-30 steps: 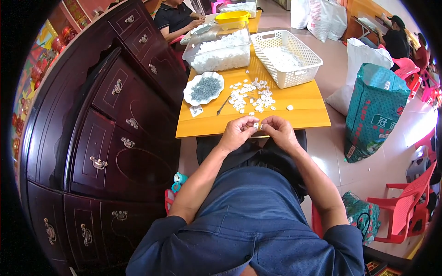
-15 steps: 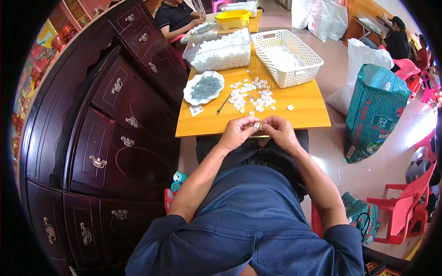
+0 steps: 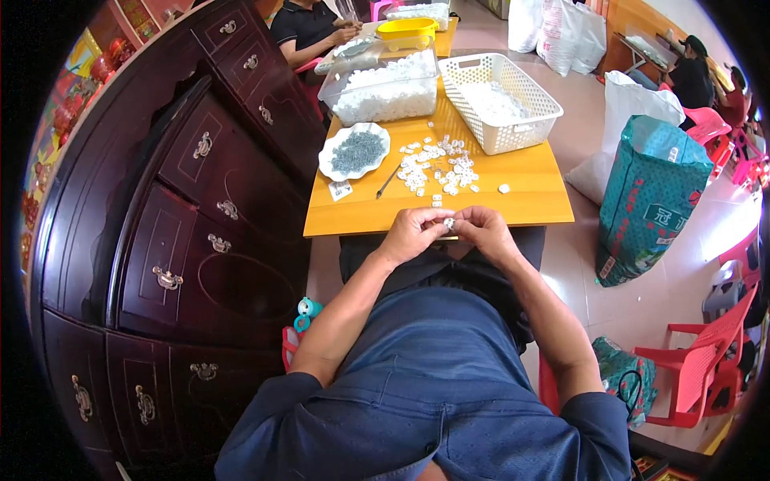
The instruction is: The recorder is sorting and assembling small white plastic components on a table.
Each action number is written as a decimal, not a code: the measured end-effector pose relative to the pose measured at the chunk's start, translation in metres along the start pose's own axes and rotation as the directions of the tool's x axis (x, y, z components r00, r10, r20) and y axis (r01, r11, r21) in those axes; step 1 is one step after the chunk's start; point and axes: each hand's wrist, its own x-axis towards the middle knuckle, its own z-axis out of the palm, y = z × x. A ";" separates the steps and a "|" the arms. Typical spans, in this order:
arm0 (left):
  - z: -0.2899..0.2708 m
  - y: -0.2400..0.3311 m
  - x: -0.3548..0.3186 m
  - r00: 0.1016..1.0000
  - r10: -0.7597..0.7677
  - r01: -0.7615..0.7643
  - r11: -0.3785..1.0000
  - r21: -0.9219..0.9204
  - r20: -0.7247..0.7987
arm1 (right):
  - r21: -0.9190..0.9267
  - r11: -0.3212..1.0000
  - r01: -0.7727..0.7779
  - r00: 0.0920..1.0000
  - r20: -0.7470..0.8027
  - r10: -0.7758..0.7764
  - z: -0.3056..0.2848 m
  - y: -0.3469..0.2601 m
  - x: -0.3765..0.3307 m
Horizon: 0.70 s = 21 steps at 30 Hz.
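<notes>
Both hands meet just past the table's near edge, closed on one small white plastic piece (image 3: 449,224). My left hand (image 3: 416,232) pinches it from the left, and my right hand (image 3: 487,232) grips it from the right. The fingers hide most of it. Beyond them, a loose heap of small white plastic pieces (image 3: 439,167) is spread on the yellow table (image 3: 513,204). A thin dark pointed tool (image 3: 388,183) lies left of the heap. Farther left, a white scalloped dish (image 3: 327,167) holds many small grey metal-looking bits (image 3: 358,152).
A clear bin (image 3: 337,88) of white pieces and a cream perforated basket (image 3: 539,128) stand at the table's far end. To the left rises a dark wooden cabinet (image 3: 241,280). On the right are a teal bag (image 3: 654,200) and red chair (image 3: 706,353). Another person (image 3: 309,32) sits far left.
My fingers have shifted slightly around the white piece, my right fingertips now covering more of it. The whole view has moved a little; the things on the table lie as before.
</notes>
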 end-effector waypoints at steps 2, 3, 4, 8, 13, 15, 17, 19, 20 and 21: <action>-0.001 0.002 0.000 1.000 0.027 -0.027 0.999 0.019 0.006 | 0.012 1.000 -0.009 1.000 -0.001 0.009 0.001 -0.002 -0.002; -0.001 0.003 0.000 1.000 0.025 -0.025 1.000 0.017 0.004 | 0.030 0.999 -0.041 0.999 0.001 0.041 0.001 -0.004 -0.003; -0.001 0.003 0.001 0.999 0.037 -0.037 0.999 0.020 0.022 | 0.049 0.996 -0.071 0.997 0.004 0.071 0.001 -0.006 -0.004; -0.001 0.004 0.000 0.995 0.087 -0.090 0.995 0.044 0.048 | 0.043 0.995 -0.092 0.996 0.025 0.091 0.000 0.000 -0.002; 0.000 0.022 -0.002 0.999 0.020 -0.023 0.992 0.127 0.027 | 0.152 0.980 -0.132 0.991 0.038 0.128 0.004 0.001 0.000; 0.004 0.033 -0.004 1.000 0.008 -0.005 0.977 0.213 -0.015 | 0.189 0.972 -0.140 0.990 0.030 0.136 0.008 -0.002 -0.001; 0.008 0.038 -0.006 0.981 0.174 -0.131 0.915 0.383 -0.082 | 0.226 0.963 -0.150 0.989 0.021 0.149 0.010 -0.002 -0.001; 0.012 0.027 -0.006 0.957 0.266 -0.195 0.886 0.420 -0.118 | 0.258 0.957 -0.134 0.991 0.024 0.132 0.011 0.001 0.000; 0.012 0.023 -0.006 0.954 0.277 -0.195 0.866 0.460 -0.118 | 0.258 0.957 -0.135 0.991 0.025 0.133 0.011 0.002 0.001; 0.013 0.018 -0.007 0.950 0.288 -0.195 0.844 0.500 -0.117 | 0.278 0.950 -0.144 0.990 0.039 0.138 0.012 0.003 0.002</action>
